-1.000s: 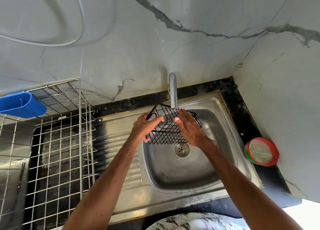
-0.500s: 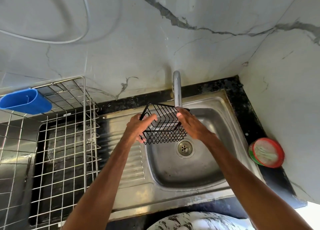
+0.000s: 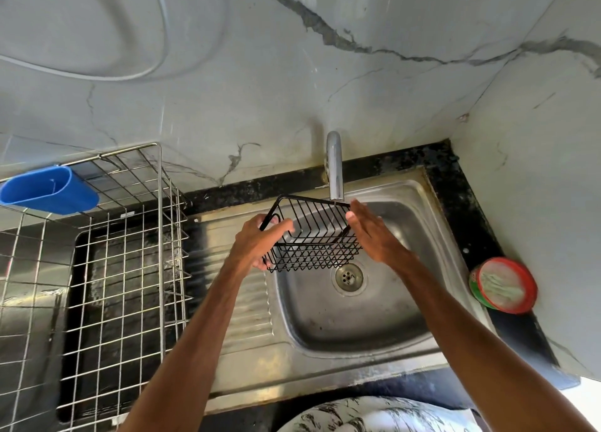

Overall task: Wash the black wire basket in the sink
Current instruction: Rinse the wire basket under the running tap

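- The black wire basket (image 3: 313,236) is held in the air over the far left part of the sink (image 3: 367,321), just under the spout of the tap (image 3: 335,168). It is tilted, with its open top facing the near side, and nothing shows inside it.
- The left hand (image 3: 260,243) grips the basket's left end, fingers curled around the wire rim and the thumb laid over the top.
- The right hand (image 3: 374,233) lies flat against the basket's right end, fingers straight and pressed together, fingertips near the tap's mouth; it does not curl around the wire.
- The sink bowl holds only its drain (image 3: 348,277), just near and right of the basket; whether water stands in it I cannot tell.
- On the counter to the left stands a steel wire dish rack (image 3: 130,269), with a blue plastic cup holder (image 3: 48,190) hung on its far rim; its contents cannot be seen.
- At the right, on the dark counter (image 3: 455,177) by the wall, sits a red-rimmed round tub (image 3: 504,285) filled with a pale paste.
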